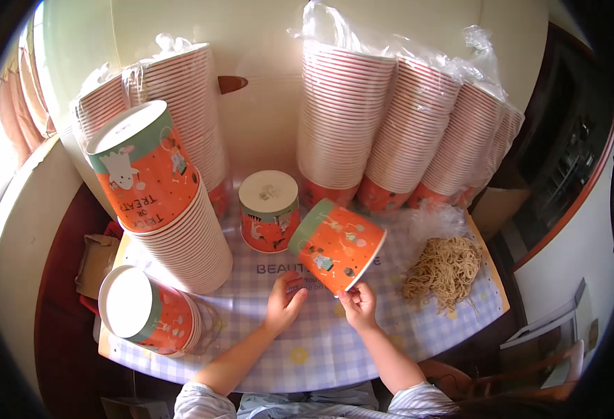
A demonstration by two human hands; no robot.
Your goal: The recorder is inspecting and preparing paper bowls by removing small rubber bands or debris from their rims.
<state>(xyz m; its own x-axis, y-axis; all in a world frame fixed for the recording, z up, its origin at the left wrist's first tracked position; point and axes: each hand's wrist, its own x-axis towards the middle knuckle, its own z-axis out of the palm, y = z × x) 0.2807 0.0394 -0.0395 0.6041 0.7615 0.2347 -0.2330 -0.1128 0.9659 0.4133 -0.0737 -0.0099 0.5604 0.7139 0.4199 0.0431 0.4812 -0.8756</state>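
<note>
An orange paper bucket point(340, 246) with a green band and cartoon figures is held tilted above the table, its white rim toward the lower right. My right hand point(359, 305) pinches that rim at its lower edge. My left hand point(286, 302) is just left of the bucket, thumb apart from slightly curled fingers, and holds nothing. Behind it, a second paper bucket point(270, 213) stands upside down on the checked tablecloth point(272, 366). The inside of the held bucket is turned away from view.
At the left rise a tall stack of upside-down buckets point(174, 237) and a short stack point(154, 314). Plastic-wrapped stacks point(345, 115) line the back, with more wrapped stacks point(181, 105) at the back left. A heap of tan strings point(446, 272) lies at the right.
</note>
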